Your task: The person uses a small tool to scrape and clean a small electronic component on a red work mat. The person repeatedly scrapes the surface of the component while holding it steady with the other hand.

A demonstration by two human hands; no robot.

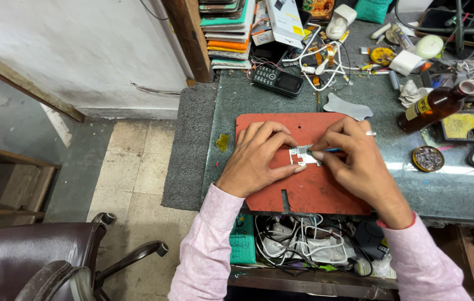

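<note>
A small silver and white circuit board (304, 155) lies on a red work mat (304, 192) on the grey-green bench. My left hand (259, 159) rests on the mat with its fingertips pressing the board's left edge and underside. Over the board's right side, my right hand (356, 161) pinches a thin tool (331, 149) with a blue tip, its point touching the board. A ring shows on that hand. Both sleeves are pale pink.
A dark keypad phone (277, 80) lies behind the mat near a stack of boxes and books (228, 30). A brown bottle (434, 106), a round tin (428, 158), a flat metal plate (348, 107) and tangled white cables (320, 61) crowd the right. A brown office chair (30, 256) stands lower left.
</note>
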